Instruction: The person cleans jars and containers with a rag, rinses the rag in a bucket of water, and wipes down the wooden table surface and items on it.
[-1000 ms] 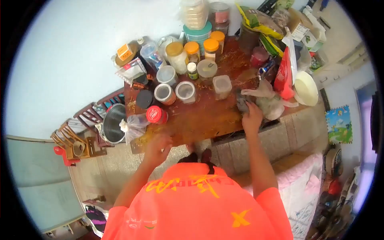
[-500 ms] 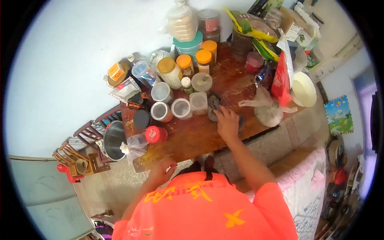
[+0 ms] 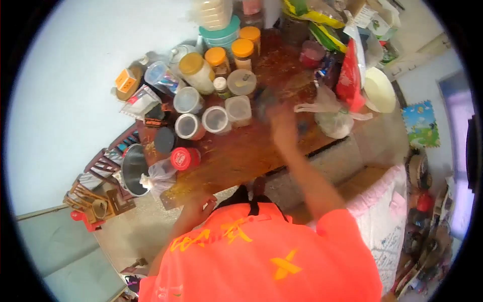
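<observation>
My right hand [image 3: 283,120], blurred by motion, lies on a dark grey cloth [image 3: 266,103] on the brown wooden table [image 3: 221,168]. To its left stand a square clear container [image 3: 238,110] and a round open jar [image 3: 216,120]. A knotted clear bag [image 3: 334,121] sits to its right. My left hand [image 3: 198,207] hangs at the table's front edge with its fingers curled; whether anything is in them is too small to tell. The red-lidded jar [image 3: 185,158] is above it.
Orange-lidded jars [image 3: 243,49] and a teal-lidded tub [image 3: 221,35] stand at the back. A red bag [image 3: 349,78] and a cream bowl [image 3: 379,90] are on the right. A metal pot [image 3: 134,170] is beyond the left edge.
My right hand has swept the grey cloth from the clear bag leftward and then up the table, beside the square container. The camera view has shifted. My left hand stays by the front edge.
</observation>
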Motion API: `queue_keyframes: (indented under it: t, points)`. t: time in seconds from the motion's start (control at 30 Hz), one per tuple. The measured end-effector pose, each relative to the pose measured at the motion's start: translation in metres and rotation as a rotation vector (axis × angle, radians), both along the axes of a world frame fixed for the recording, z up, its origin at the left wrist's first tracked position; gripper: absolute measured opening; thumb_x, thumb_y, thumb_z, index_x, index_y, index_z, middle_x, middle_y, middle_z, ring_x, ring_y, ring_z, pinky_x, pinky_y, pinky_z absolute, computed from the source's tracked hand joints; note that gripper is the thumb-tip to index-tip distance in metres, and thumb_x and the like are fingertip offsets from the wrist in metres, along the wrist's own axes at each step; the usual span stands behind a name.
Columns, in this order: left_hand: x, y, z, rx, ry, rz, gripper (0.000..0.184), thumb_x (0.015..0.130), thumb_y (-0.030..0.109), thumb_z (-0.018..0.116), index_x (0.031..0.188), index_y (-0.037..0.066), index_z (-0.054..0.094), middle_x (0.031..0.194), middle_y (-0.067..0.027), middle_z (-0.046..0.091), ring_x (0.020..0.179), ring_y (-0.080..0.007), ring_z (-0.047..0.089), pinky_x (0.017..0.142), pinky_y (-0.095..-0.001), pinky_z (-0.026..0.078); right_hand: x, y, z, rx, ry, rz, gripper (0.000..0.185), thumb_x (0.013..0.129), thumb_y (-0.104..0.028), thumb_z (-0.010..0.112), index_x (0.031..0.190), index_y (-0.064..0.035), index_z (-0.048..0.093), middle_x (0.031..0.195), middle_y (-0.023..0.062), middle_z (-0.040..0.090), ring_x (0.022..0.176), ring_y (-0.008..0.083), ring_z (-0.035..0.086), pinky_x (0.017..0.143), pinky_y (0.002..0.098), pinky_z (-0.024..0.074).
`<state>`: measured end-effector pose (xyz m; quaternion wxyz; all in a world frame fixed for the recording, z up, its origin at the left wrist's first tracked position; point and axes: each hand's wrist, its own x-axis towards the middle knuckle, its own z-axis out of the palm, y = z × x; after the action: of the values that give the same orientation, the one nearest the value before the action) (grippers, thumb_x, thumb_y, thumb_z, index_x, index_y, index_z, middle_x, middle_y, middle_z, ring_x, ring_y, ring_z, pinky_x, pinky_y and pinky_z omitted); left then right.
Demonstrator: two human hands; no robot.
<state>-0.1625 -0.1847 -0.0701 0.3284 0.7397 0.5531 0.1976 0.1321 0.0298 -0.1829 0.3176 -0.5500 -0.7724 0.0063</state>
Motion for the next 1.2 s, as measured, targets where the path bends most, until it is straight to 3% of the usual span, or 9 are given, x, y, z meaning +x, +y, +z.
queue_keyframes:
  t: [0.2,0.3,0.47,0.6,0.7,0.77,0.9,0.97,1.2]
  points:
    - [0.026,0.024,-0.013,-0.106,-0.056,-0.106,0.008,0.082,0.01,0.067,0.088,0.005,0.065,0.081,-0.0112,0.064,0.076,-0.0293,0.063,0.066,-0.0385,0.049,0.008,-0.104,0.041,-0.301,-0.186,0.089,0.042,0.083,-0.006,0.053,0.124,-0.0091,0.058,0.134,0.0117,0.052,0.135,0.0351,0.039,0.112,0.0549,0.0259]
    - [0.029,0.033,-0.005,-0.145,0.001,-0.129,0.008,0.082,0.011,0.066,0.088,0.005,0.065,0.083,-0.0116,0.064,0.078,-0.0295,0.064,0.067,-0.0384,0.049,0.066,-0.077,0.024,-0.071,-0.247,-0.174,0.044,0.081,-0.006,0.055,0.125,-0.0108,0.057,0.133,0.011,0.053,0.132,0.0354,0.042,0.11,0.0558,0.0286]
    - [0.036,0.03,0.0,-0.266,0.001,-0.103,0.011,0.086,0.011,0.064,0.094,0.005,0.065,0.089,-0.0088,0.065,0.076,-0.0246,0.064,0.065,-0.0346,0.051,0.077,-0.088,0.026,-0.03,0.018,-0.188,0.043,0.079,-0.004,0.055,0.122,-0.0105,0.059,0.128,0.015,0.054,0.121,0.0376,0.048,0.106,0.0529,0.0334]
    - [0.043,0.021,-0.024,-0.325,-0.146,-0.11,0.009,0.084,0.008,0.064,0.091,0.002,0.064,0.084,-0.0106,0.064,0.077,-0.0237,0.064,0.068,-0.0349,0.051,0.034,-0.15,0.028,-0.206,0.194,0.089,0.044,0.076,-0.004,0.054,0.119,-0.0091,0.06,0.118,0.0162,0.058,0.109,0.0367,0.054,0.098,0.0489,0.0396]
    - [0.045,0.022,-0.029,-0.334,-0.142,-0.119,0.012,0.085,0.008,0.065,0.095,0.002,0.064,0.084,-0.0118,0.065,0.076,-0.0233,0.065,0.068,-0.0332,0.052,0.036,-0.196,0.023,-0.3,0.526,-0.005,0.044,0.077,-0.006,0.05,0.121,-0.0059,0.058,0.117,0.0168,0.059,0.108,0.0361,0.056,0.098,0.0448,0.0418]
    - [0.05,0.025,-0.037,-0.306,-0.126,-0.034,0.013,0.084,0.01,0.066,0.094,0.002,0.064,0.082,-0.0125,0.065,0.075,-0.0244,0.065,0.068,-0.0342,0.053,0.045,-0.208,0.007,-0.68,1.297,-0.682,0.046,0.08,-0.01,0.046,0.125,-0.001,0.055,0.118,0.0191,0.059,0.108,0.0363,0.056,0.099,0.0406,0.0421]
    - [0.061,0.053,-0.04,-0.245,0.13,0.127,0.015,0.082,0.016,0.069,0.088,0.004,0.062,0.076,-0.014,0.064,0.072,-0.0281,0.064,0.066,-0.0386,0.052,0.069,-0.191,-0.025,-0.711,1.236,-0.715,0.055,0.083,-0.016,0.048,0.134,0.0026,0.048,0.125,0.024,0.057,0.116,0.0383,0.054,0.102,0.0393,0.04]
    - [0.064,0.062,-0.037,-0.237,0.21,0.068,0.017,0.081,0.018,0.07,0.086,0.004,0.061,0.075,-0.0145,0.064,0.07,-0.0294,0.064,0.064,-0.0403,0.051,0.069,-0.177,-0.023,-0.88,0.802,-0.572,0.066,0.082,-0.022,0.052,0.142,0.0035,0.04,0.133,0.0275,0.052,0.123,0.0388,0.051,0.103,0.0383,0.0392]
    - [0.061,0.067,-0.029,-0.245,0.251,-0.088,0.023,0.079,0.018,0.074,0.085,0.004,0.057,0.069,-0.0133,0.06,0.061,-0.0292,0.059,0.058,-0.0414,0.047,0.066,-0.183,-0.055,-0.82,0.763,-0.53,0.072,0.08,-0.025,0.055,0.144,0.0027,0.036,0.135,0.0287,0.05,0.125,0.0395,0.049,0.103,0.0387,0.0386]
